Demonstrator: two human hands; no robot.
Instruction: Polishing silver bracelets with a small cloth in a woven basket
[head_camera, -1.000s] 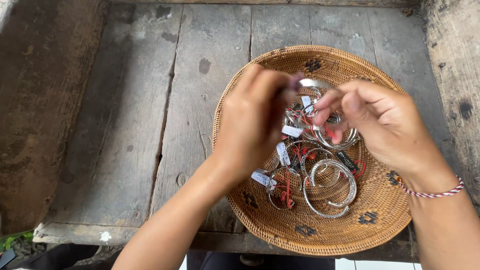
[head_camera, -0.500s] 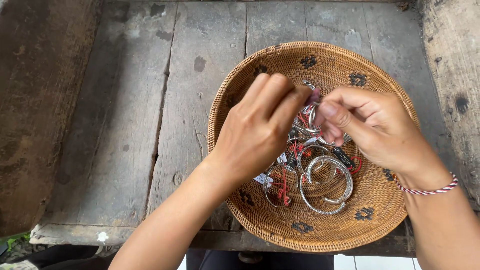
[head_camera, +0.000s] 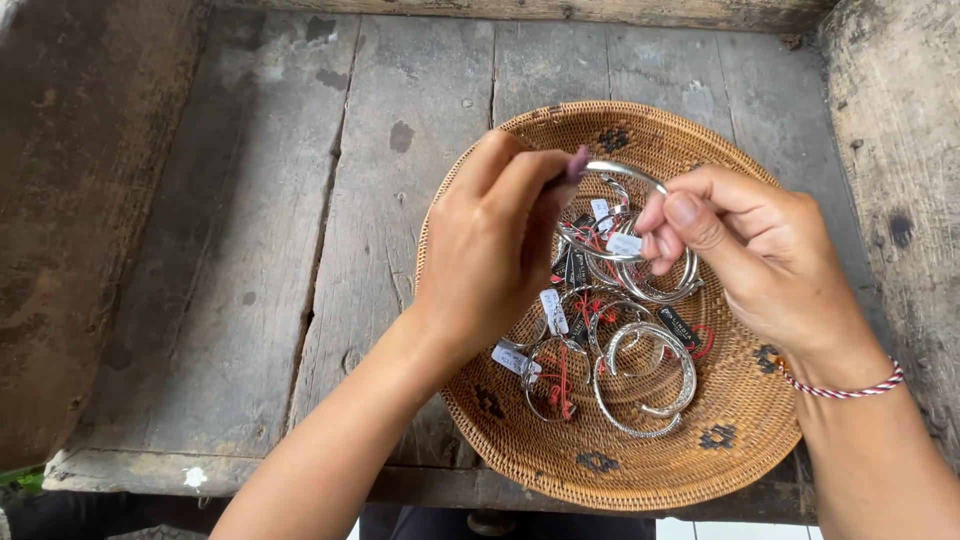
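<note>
**Silver bangle held over basket; tangle and drop risks**

Left hand (head_camera: 495, 245) curled, fingertips pinched on one end of a silver bangle (head_camera: 625, 172); right hand (head_camera: 760, 255) also curled, thumb and forefinger closed near the bangle's other side, at a small white tag (head_camera: 624, 244); whether the right fingers grip the metal or only the tag, cannot tell. Bangle sits raised just above the pile, over the upper middle of the woven basket (head_camera: 520, 440).

Risks, as judged: red threads (head_camera: 563, 375) on neighbouring pieces look intertwined, so lifting one could drag others up and spill them over the shallow rim; a light pinch on smooth metal could slip, dropping the bangle back into the heap or onto the wooden planks (head_camera: 250, 250), where gaps between boards might catch a small piece; tugging the tag could tear it off.

Basket contents: several silver bangles (head_camera: 645, 385) and rings, most with white or dark tags, bunched at centre; basket rests near the planks' front edge.
</note>
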